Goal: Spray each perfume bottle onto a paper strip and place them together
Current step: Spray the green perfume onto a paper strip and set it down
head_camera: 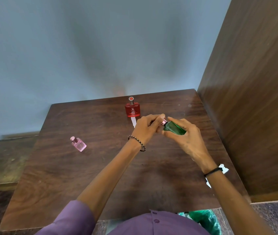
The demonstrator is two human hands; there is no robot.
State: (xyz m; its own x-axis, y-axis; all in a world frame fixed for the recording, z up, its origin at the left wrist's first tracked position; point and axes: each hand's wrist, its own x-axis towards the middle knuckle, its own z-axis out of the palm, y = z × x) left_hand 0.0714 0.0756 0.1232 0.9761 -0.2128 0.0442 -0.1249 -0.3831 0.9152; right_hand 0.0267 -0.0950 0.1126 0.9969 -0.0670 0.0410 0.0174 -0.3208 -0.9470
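My right hand (185, 138) holds a small green perfume bottle (174, 128) tilted above the table, its pink metallic cap (164, 122) pointing left. My left hand (147, 127) pinches that cap with thumb and fingers. A red perfume bottle (132, 109) stands upright at the table's far middle, with a white paper strip (133, 122) lying just in front of it, partly hidden by my left hand. A small pink perfume bottle (78, 144) stands alone on the left part of the table.
The dark wooden table (87, 175) meets a grey wall at the back and a brown wooden panel (253, 99) on the right. More white paper strips (224, 168) lie under my right wrist near the right edge. A green bag (204, 219) sits below the front edge.
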